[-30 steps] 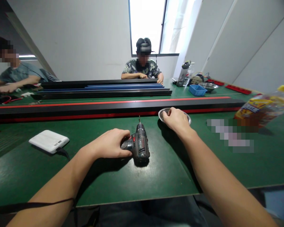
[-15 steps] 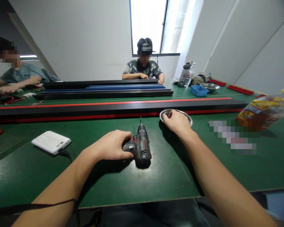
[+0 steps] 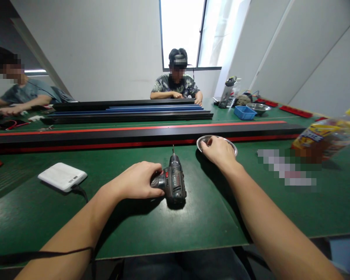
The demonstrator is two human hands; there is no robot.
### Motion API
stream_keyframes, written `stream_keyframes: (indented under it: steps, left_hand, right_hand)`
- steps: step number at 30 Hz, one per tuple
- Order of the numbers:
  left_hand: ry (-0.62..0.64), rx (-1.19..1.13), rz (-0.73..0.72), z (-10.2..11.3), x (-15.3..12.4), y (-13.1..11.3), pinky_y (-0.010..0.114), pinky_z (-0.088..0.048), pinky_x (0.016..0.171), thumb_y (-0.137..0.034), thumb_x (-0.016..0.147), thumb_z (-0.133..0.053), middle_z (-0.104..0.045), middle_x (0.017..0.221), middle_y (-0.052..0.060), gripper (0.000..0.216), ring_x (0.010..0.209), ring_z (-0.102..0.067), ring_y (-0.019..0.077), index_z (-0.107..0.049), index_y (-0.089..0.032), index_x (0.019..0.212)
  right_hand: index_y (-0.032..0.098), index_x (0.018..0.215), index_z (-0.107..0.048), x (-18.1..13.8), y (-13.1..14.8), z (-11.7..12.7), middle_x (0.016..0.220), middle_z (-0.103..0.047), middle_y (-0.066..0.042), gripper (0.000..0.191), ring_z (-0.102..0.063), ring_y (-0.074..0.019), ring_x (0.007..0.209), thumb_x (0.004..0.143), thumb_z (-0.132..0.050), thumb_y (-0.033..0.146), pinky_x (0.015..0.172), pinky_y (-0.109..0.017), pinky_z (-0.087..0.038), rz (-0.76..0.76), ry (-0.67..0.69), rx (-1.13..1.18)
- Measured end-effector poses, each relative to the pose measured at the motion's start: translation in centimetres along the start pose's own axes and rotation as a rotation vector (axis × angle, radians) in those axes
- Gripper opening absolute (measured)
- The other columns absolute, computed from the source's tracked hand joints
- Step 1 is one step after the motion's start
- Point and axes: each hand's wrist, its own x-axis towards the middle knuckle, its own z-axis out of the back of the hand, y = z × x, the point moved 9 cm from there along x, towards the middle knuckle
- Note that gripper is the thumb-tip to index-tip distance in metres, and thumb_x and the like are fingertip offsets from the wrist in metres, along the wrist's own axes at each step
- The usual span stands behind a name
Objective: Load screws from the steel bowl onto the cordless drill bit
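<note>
Here on the green surface [image 3: 204,225], the drill [image 3: 176,182] is gripped round its handle by the curled left hand [image 3: 140,179]; at the metal dish [image 3: 198,145], the right hand [image 3: 219,149] is half curled, whether on anything cannot be told!

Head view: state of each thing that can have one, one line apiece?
Left hand: closed on the drill by its handle
Right hand: partly inside the metal bowl
Drill: on its side, bit fitted; running or not, cannot tell
Metal bowl: upright, contents hidden
White device: lying flat, cable attached
Red-and-black bar: lying lengthwise across the table
Blue bin: upright, open-topped
</note>
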Motion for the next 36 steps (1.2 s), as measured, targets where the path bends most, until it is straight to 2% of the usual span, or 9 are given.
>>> stream_keyframes:
  steps: [3,8,15,23,28,31,36]
  left_hand:
    - [0.0,0.004,0.009,-0.1,-0.1,-0.2,0.031,-0.04,0.065,-0.053,0.073,-0.077,-0.072,0.089,0.002,0.036,0.077,-0.066,0.0228,-0.064,-0.025,0.093]
    - [-0.002,0.008,0.005,-0.5,-0.2,-0.6,0.03,-0.041,0.065,-0.053,0.073,-0.077,-0.072,0.09,0.003,0.037,0.077,-0.066,0.0226,-0.065,-0.025,0.095]
    - [-0.001,0.01,0.006,-1.0,-0.3,-1.0,0.03,-0.04,0.063,-0.054,0.073,-0.077,-0.071,0.088,0.002,0.038,0.074,-0.064,0.0216,-0.065,-0.024,0.094]
    - [0.003,0.008,-0.002,-1.1,-0.2,-1.3,0.03,-0.038,0.061,-0.055,0.074,-0.077,-0.069,0.086,0.001,0.038,0.072,-0.062,0.0205,-0.064,-0.024,0.092]
    - [0.006,0.011,0.001,-1.1,-0.2,-1.3,0.03,-0.037,0.061,-0.055,0.074,-0.077,-0.068,0.086,0.001,0.038,0.072,-0.061,0.0201,-0.063,-0.024,0.092]
    - [0.007,0.009,0.002,-1.2,-0.1,-1.2,0.029,-0.037,0.061,-0.055,0.074,-0.078,-0.068,0.086,0.001,0.039,0.072,-0.061,0.02,-0.063,-0.024,0.092]
    - [0.004,0.003,0.001,-1.2,-0.1,-1.1,0.029,-0.037,0.061,-0.053,0.074,-0.078,-0.068,0.086,0.001,0.038,0.072,-0.061,0.0198,-0.063,-0.024,0.092]
  right_hand:
    - [0.013,0.118,-0.075,-0.1,-0.3,0.1,0.119,-0.071,-0.023,0.049,-0.071,-0.0352,0.106,0.097,-0.048,0.049,0.094,-0.043,-0.052,-0.006,-0.005,0.006]
    - [0.012,0.119,-0.076,-0.5,-0.8,0.3,0.122,-0.066,-0.024,0.051,-0.064,-0.0375,0.116,0.097,-0.049,0.05,0.104,-0.047,-0.048,-0.007,-0.023,0.019]
    - [0.012,0.12,-0.075,-0.9,-1.2,-0.3,0.123,-0.065,-0.024,0.053,-0.063,-0.0383,0.117,0.097,-0.05,0.053,0.107,-0.049,-0.047,0.017,-0.03,0.024]
    - [0.012,0.115,-0.077,-0.6,-1.4,-0.9,0.12,-0.071,-0.023,0.05,-0.068,-0.0353,0.11,0.097,-0.051,0.051,0.101,-0.043,-0.051,0.03,-0.003,0.044]
    - [0.013,0.109,-0.076,-0.9,-0.1,0.3,0.114,-0.073,-0.02,0.044,-0.069,-0.0322,0.105,0.099,-0.052,0.048,0.098,-0.039,-0.051,0.103,-0.078,0.052]
    - [0.013,0.112,-0.073,-1.2,0.6,0.9,0.112,-0.074,-0.019,0.041,-0.069,-0.0304,0.105,0.101,-0.053,0.047,0.098,-0.037,-0.05,0.124,-0.13,0.119]
    - [0.012,0.115,-0.07,-1.3,0.7,0.7,0.11,-0.074,-0.02,0.044,-0.07,-0.0326,0.102,0.101,-0.053,0.049,0.094,-0.041,-0.05,0.123,-0.176,0.214]
